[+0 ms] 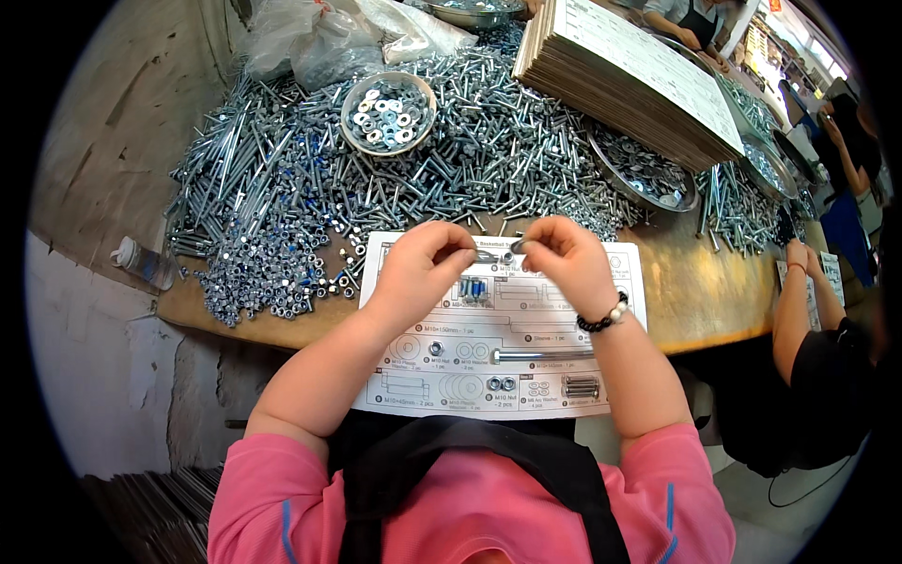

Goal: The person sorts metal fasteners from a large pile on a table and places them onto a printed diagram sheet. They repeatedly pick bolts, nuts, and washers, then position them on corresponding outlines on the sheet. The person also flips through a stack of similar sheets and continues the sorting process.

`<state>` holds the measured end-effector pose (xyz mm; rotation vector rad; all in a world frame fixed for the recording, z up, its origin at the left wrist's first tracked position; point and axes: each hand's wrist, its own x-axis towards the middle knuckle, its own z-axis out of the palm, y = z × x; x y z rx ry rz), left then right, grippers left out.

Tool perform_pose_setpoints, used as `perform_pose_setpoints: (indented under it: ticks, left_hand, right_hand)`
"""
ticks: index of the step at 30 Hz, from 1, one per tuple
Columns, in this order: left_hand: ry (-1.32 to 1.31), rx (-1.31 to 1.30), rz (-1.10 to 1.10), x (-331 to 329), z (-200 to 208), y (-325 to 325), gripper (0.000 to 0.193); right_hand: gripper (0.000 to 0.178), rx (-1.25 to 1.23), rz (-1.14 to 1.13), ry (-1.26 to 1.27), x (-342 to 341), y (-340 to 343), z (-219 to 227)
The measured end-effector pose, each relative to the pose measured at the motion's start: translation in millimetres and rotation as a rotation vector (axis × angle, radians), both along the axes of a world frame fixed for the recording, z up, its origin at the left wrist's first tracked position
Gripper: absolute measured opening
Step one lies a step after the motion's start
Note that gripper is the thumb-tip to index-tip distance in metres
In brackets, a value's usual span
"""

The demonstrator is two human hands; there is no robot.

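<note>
**Small metal parts held over the sorting sheet**

We are looking down at a brown wooden worktable (700, 282), going from left to right.

At the far left, a clear plastic bottle (141, 261) is lying on its side at the table edge. Next to it, a heap of small silver nuts (268, 273) is sitting beside a huge pile of long silver bolts (376, 188). A round metal bowl of flat washers (387, 113) is resting on top of that pile. We think they are heaped close so they are easy to reach.

In the middle, a white paper sheet with printed part outlines (413, 376) is lying flat in front of us. A few parts are already sitting on their drawn spots, like a long silver bolt (540, 355) and two small nuts (501, 383).

Our left hand (418, 273) is pinching a small silver washer (486, 255) with its fingertips. Our right hand (568, 263), with a black bead bracelet (601, 318) on its wrist, is pinching another tiny silver piece (519, 246); we cannot tell what kind. Both hands are holding the parts close together just above the top of the sheet, likely so they can be matched up.

Further right, a tall stack of printed sheets (625, 80) is waiting, and another person's arm (810, 282) is resting by the table edge.
</note>
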<state>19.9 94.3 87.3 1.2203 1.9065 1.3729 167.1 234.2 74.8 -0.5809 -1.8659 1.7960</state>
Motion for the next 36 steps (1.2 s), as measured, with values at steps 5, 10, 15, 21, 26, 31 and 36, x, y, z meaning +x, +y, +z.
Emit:
perform_pose_setpoints:
  ticks: [5,10,15,21,26,31,36]
  left_hand:
    - [0.218,0.007,-0.007,-8,-12,-10,0.006]
    - [0.193,-0.086,-0.009,-5,-16,-20,0.006]
    - [0.305,-0.113,-0.074,1,-25,-32,0.007]
    - [0.497,-0.260,-0.335,32,-42,-40,0.007]
    - [0.777,-0.248,-0.234,40,-41,-43,0.010]
    - [0.867,-0.186,-0.203,32,-45,-54,0.013]
    - [0.922,-0.253,-0.305,30,-44,-65,0.014]
  right_hand:
    - [0.012,0.432,-0.025,-0.488,15,47,-28]
    - [0.013,0.631,0.044,-0.606,6,49,-44]
    - [0.023,0.877,-0.043,-0.615,8,34,-39]
    - [0.014,0.874,0.146,-0.370,13,-17,-26]
    - [0.012,0.940,0.285,-0.368,21,-42,-29]
    - [0.018,1.073,0.393,-0.382,27,-55,-31]
    - [0.016,1.164,0.418,-0.397,30,-60,-30]
